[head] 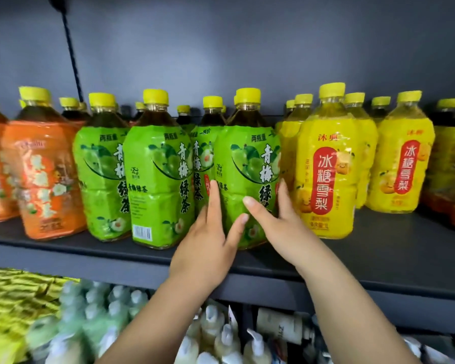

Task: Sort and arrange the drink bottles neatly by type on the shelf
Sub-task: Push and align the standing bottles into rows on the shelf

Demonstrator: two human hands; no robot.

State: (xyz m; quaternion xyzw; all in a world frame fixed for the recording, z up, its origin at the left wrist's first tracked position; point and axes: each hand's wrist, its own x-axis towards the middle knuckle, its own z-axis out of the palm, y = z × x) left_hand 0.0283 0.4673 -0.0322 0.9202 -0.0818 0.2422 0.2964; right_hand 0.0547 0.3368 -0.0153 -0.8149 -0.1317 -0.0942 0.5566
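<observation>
Two hands: the left hand (208, 245) and the right hand (281, 229) are laid on the front right green-label bottle (247, 164), one at each flank, with fingers straight.
Spread of left hand: wide; the forefinger is run up the bottle's left side, in the gap beside the neighbouring green-label bottle (158, 179), and the thumb is laid across the lower front.
Spread of right hand: wide likewise; the thumb is pressed on the front of the label, and the fingers are slipped along the right side, between this bottle and the yellow-label bottle (326, 166).
Bottle position: upright near the front edge of the shelf (378, 258), last on the right of the green group.
Row, left to right: orange-label bottles (42, 174), green-label ones, yellow-label ones, all yellow-capped, with further bottles stood behind.
Obstruction: the flanking bottles are packed close, so that only narrow gaps are left for the fingers.
Below: white pump bottles (213, 327) and yellow packets (11, 298) are seen, blurred, on the lower level.
Behind: a grey back panel (247, 48) is crossed by a dark cord (71, 53).
</observation>
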